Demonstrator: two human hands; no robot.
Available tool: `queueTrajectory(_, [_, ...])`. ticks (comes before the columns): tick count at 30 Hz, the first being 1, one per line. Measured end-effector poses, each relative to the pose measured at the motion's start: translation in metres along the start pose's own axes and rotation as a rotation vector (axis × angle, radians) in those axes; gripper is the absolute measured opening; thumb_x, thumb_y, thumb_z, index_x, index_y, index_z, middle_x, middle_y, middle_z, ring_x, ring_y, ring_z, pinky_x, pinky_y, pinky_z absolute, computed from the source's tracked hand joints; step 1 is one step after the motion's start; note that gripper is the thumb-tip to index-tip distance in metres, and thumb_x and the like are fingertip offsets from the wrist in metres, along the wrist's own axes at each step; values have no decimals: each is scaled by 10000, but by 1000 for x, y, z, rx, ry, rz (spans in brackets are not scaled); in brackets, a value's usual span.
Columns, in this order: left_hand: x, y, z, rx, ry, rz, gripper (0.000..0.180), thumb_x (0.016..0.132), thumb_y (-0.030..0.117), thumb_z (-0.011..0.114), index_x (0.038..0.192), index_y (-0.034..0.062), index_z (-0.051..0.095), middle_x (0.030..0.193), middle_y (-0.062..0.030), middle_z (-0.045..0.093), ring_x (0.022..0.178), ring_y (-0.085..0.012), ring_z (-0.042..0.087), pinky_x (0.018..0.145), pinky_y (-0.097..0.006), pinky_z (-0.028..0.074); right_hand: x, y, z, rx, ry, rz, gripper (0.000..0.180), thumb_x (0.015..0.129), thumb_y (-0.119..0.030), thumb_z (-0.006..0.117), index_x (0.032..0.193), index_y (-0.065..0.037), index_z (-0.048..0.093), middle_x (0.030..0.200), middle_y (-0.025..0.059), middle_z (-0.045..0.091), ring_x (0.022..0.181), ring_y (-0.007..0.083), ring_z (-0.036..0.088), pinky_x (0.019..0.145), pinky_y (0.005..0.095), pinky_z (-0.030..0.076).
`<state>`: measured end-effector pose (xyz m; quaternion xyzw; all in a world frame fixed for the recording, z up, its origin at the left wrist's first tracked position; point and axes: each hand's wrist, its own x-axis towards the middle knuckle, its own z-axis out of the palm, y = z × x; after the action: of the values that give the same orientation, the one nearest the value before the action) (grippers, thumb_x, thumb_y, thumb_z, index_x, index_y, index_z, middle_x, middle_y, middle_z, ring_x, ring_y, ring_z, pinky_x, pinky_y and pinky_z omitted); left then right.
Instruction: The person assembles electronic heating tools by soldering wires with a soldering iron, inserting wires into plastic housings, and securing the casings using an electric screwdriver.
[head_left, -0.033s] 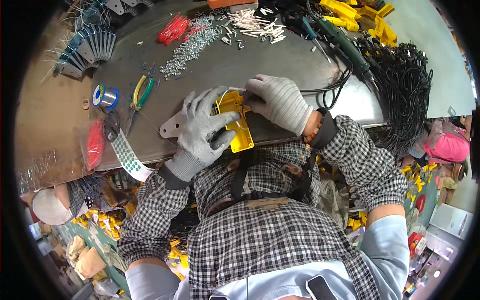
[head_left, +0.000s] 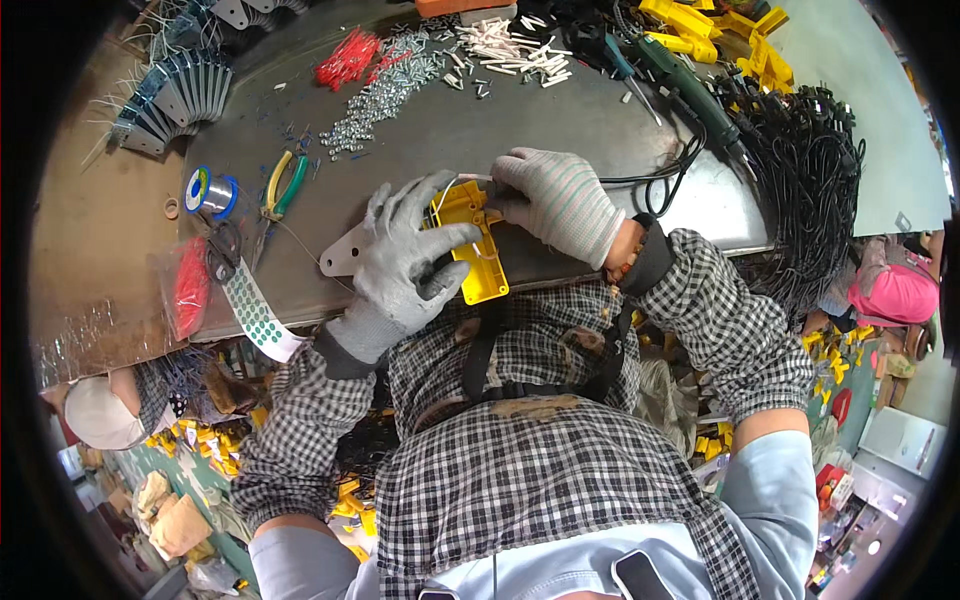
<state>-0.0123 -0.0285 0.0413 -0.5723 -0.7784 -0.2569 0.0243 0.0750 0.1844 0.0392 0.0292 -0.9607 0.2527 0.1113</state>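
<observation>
Grey-gloved, my left hand (head_left: 405,255) grips a yellow plastic housing (head_left: 484,275) by its left side. The housing lies open side up over the table's near edge, with thin white wires inside its upper part. A flat grey metal plate (head_left: 343,254) with holes sticks out to the left from beneath that hand. My right hand (head_left: 560,200), in a pale striped glove, is closed at the housing's upper right corner. From there a black cable (head_left: 630,181) runs off to the right, and the fingers pinch around its end. The fingertips hide just where the cable meets the housing.
Left on the table are green-handled pliers (head_left: 287,185), a solder spool (head_left: 210,193), scissors (head_left: 222,245) and a sticker strip (head_left: 255,310). Screws (head_left: 375,95) and white sleeves (head_left: 512,50) lie behind. A green power tool (head_left: 690,95) and bundled black cables (head_left: 810,180) lie right.
</observation>
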Motion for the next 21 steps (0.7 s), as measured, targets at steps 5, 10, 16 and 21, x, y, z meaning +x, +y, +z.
queueTrajectory(5, [31, -2, 4, 79, 5, -113, 753, 732, 408, 727, 1338, 98, 404, 1264, -128, 527, 1198, -307, 502, 1089, -499, 284, 5, -6, 2, 96, -26, 73, 209, 772, -233, 707, 886, -70, 644, 881, 110, 649, 851, 336, 635, 747, 413, 507])
queueTrajectory(10, [30, 28, -16, 222, -123, 65, 527, 694, 343, 743, 1137, 112, 572, 1111, -104, 547, 1134, -299, 499, 1098, -517, 266, 2, 0, 3, 102, -17, 147, 198, 766, -227, 712, 868, -70, 646, 863, 111, 651, 845, 335, 634, 739, 415, 506])
queueTrajectory(16, [-33, 55, 26, 364, -240, 5, 719, 727, 493, 644, 1218, -22, 539, 1369, -156, 457, 1309, -330, 374, 1149, -557, 157, 1, 0, 4, 53, -10, 77, 202, 788, -227, 688, 916, -78, 640, 870, 115, 627, 829, 330, 632, 707, 424, 514])
queueTrajectory(21, [-41, 50, 37, 579, -243, 20, 854, 789, 638, 503, 1296, -50, 481, 1433, -181, 392, 1410, -320, 228, 1186, -510, 78, -10, -17, 5, -171, -61, -312, 337, 826, -147, 592, 1161, -118, 609, 974, 105, 544, 877, 268, 628, 684, 365, 542])
